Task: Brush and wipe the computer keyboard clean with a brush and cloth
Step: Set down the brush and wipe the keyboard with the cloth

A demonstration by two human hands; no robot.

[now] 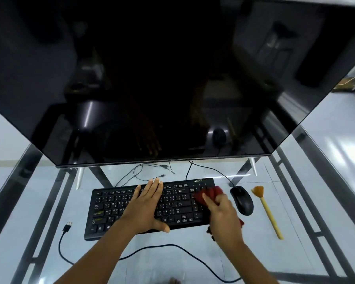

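Observation:
A black keyboard (111, 208) lies on the glass desk below the monitor. My left hand (146, 208) rests flat on the middle of its keys, fingers spread, thumb at the front edge. My right hand (223, 216) grips a bunched red cloth (208, 194) and presses it onto the keyboard's right end, over the number pad. A yellow-handled brush (268, 214) with orange bristles lies on the desk to the right of the mouse, untouched.
A large dark monitor (152, 78) overhangs the back of the desk. A black mouse (242, 199) sits between keyboard and brush. An unplugged USB cable (67, 227) loops in front of the keyboard. The glass desk (49, 201) shows its metal frame beneath.

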